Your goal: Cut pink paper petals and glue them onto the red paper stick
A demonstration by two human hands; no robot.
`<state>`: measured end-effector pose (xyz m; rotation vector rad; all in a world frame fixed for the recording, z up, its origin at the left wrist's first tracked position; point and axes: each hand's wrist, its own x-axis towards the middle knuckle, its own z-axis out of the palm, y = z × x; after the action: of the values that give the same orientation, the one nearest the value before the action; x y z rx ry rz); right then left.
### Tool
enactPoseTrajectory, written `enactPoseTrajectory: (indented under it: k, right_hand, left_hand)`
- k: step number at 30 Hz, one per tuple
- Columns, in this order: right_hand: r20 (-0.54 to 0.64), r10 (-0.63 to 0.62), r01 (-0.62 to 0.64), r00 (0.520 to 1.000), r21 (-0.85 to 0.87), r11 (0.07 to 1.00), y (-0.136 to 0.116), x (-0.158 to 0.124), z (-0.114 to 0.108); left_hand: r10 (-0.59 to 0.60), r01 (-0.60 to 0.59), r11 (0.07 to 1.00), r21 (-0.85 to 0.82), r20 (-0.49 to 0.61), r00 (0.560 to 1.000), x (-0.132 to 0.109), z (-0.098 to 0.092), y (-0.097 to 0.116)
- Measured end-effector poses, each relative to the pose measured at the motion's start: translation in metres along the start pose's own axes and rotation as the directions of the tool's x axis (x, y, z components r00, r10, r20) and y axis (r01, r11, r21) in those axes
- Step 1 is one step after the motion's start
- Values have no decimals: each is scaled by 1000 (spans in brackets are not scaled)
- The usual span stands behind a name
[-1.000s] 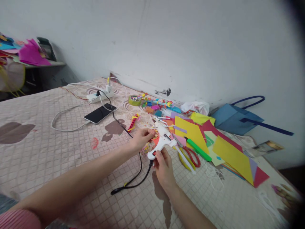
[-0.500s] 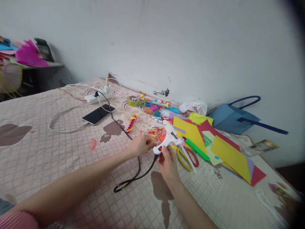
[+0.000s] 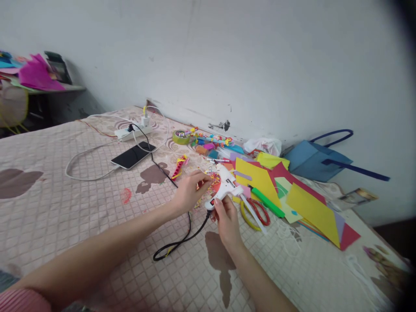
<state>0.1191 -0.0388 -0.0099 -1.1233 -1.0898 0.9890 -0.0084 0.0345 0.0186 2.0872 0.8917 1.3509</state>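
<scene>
My right hand [image 3: 226,219] grips the handle of a white hot glue gun [image 3: 222,190] with its thumb beside the red switch. A clear glue stick [image 3: 255,214] sticks out of its back end toward the lower right. A black cord [image 3: 199,232] runs from the handle and loops on the bed cover. To the left of the glue gun, my left hand [image 3: 190,190] is raised with thumb and fingertips pinched together. Whatever it may hold is too small to make out. Colourful paper shreds [image 3: 215,178] lie just behind the fingertips.
Scissors [image 3: 260,212], a green cutter [image 3: 268,202] and coloured paper sheets [image 3: 313,212] lie at right. Left are a phone [image 3: 133,155] and power strip [image 3: 133,132]. Tape [image 3: 181,138] and a red-yellow paper strip [image 3: 179,167] lie behind; a blue bag [image 3: 316,160] leans on the wall.
My left hand has risen away from the glue gun's handle end, up and slightly forward. The right hand keeps its hold, and the glue gun has shifted slightly left.
</scene>
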Motion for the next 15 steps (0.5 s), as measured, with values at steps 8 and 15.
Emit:
enactPoseTrajectory:
  k: [8, 15]
  right_hand:
    - [-25, -48, 46, 999, -96, 994, -3, 4, -6]
    - [-8, -52, 51, 999, -97, 994, 0, 6, -7]
  left_hand:
    - [-130, 98, 939, 330, 77, 989, 6, -13, -10]
    - [-444, 322, 695, 643, 32, 895, 30, -66, -45]
